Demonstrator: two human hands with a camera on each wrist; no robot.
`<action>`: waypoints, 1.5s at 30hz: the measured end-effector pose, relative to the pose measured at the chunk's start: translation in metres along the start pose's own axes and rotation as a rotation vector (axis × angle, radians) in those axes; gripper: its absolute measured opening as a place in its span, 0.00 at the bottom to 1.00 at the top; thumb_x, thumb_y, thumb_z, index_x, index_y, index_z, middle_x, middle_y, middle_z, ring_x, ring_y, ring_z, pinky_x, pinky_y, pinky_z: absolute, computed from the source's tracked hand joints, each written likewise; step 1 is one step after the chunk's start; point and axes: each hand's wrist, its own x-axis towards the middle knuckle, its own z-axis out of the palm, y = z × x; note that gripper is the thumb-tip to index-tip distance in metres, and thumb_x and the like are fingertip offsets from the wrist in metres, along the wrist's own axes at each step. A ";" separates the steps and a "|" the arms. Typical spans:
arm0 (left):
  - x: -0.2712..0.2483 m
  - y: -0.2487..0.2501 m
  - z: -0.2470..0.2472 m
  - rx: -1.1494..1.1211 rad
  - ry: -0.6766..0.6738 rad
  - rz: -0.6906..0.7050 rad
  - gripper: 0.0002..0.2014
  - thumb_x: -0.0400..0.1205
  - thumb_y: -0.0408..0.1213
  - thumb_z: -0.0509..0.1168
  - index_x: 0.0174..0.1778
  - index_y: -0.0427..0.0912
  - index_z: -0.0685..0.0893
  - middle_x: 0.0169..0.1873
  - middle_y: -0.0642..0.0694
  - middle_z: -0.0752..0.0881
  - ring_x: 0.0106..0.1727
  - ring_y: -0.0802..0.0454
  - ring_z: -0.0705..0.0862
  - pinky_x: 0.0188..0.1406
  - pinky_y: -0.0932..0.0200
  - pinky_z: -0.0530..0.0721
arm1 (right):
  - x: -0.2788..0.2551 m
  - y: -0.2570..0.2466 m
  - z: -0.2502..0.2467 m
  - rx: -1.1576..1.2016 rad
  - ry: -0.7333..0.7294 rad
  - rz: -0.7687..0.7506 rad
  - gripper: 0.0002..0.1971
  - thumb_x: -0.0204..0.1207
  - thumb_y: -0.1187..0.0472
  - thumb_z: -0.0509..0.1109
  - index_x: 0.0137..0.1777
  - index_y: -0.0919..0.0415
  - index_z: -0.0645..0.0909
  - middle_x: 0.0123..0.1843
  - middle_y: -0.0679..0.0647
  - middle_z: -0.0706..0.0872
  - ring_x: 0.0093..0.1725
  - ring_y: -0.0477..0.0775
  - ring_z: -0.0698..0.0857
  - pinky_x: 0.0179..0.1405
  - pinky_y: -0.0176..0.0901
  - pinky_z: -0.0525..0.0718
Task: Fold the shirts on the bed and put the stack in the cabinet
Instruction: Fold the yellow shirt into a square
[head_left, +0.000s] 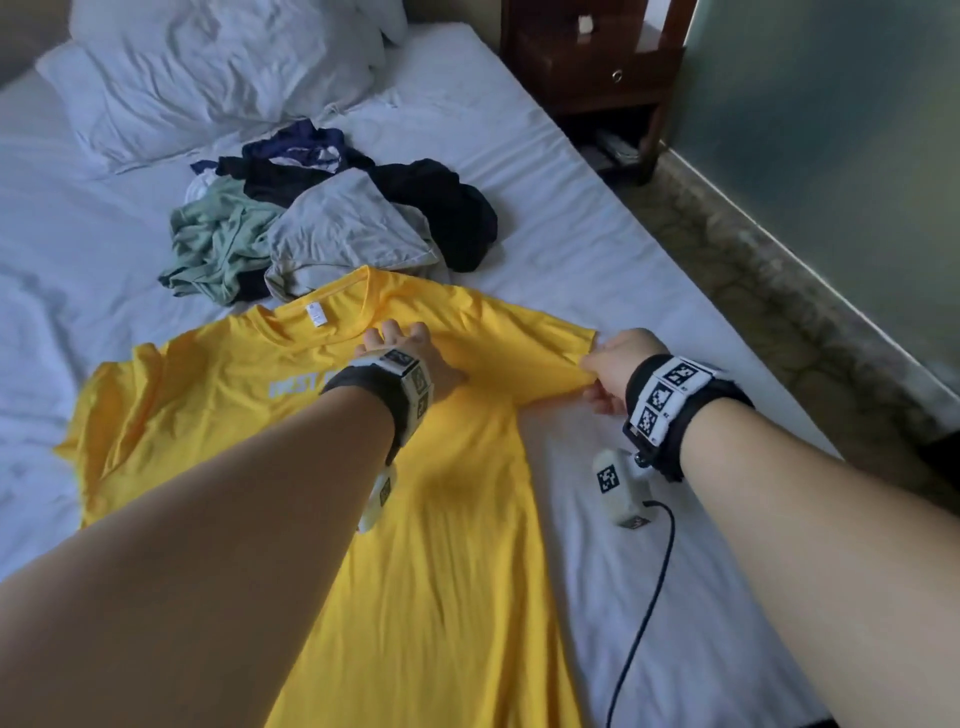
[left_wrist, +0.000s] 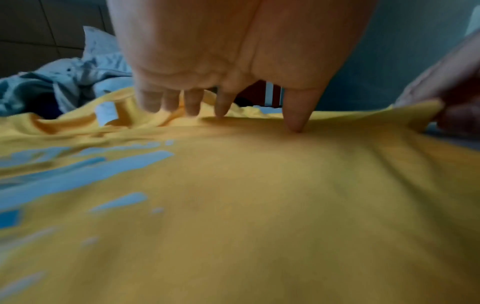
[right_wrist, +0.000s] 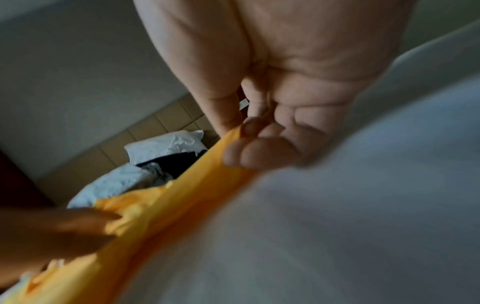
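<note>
A: Progress?
B: Early. Yellow shirt (head_left: 441, 519) lies flat on the bed (head_left: 597, 249), lower centre, unfolded. Left hand (head_left: 397, 340) presses it, fingers straight; right hand (head_left: 621, 371) pinches the sleeve edge.
A: Beyond that?
B: Crumpled shirt pile (head_left: 332, 223) mid-frame, untouched. Pillows (head_left: 208, 73) upper left, nightstand (head_left: 597, 67) upper right. No folded stack visible.

Left forearm covers the end of the white lettering (head_left: 293, 387) on the yellow shirt (head_left: 441, 545). Shirt hem is cut off at bottom edge. Right wrist view is blurred; right hand (head_left: 615, 371) fingertips are hidden behind the sleeve edge.
</note>
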 end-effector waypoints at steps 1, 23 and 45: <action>0.001 0.010 -0.002 -0.020 0.029 0.054 0.48 0.78 0.72 0.64 0.89 0.53 0.54 0.87 0.41 0.54 0.88 0.32 0.51 0.84 0.33 0.61 | -0.001 0.004 -0.001 -0.042 -0.031 0.039 0.07 0.76 0.68 0.72 0.53 0.69 0.82 0.29 0.65 0.86 0.26 0.61 0.86 0.31 0.57 0.90; 0.036 0.038 0.002 -0.026 -0.225 0.066 0.71 0.50 0.87 0.69 0.82 0.76 0.30 0.85 0.46 0.22 0.86 0.19 0.40 0.79 0.17 0.59 | 0.068 -0.033 -0.011 -0.362 0.208 -0.203 0.08 0.86 0.62 0.61 0.61 0.64 0.73 0.54 0.62 0.83 0.47 0.63 0.85 0.34 0.42 0.81; 0.003 -0.039 0.017 -1.731 -0.194 -0.389 0.13 0.83 0.35 0.73 0.59 0.31 0.84 0.48 0.32 0.91 0.46 0.32 0.92 0.45 0.33 0.92 | -0.055 -0.045 0.083 -0.625 -0.242 -0.391 0.25 0.83 0.51 0.66 0.80 0.47 0.71 0.52 0.54 0.90 0.35 0.57 0.91 0.34 0.50 0.90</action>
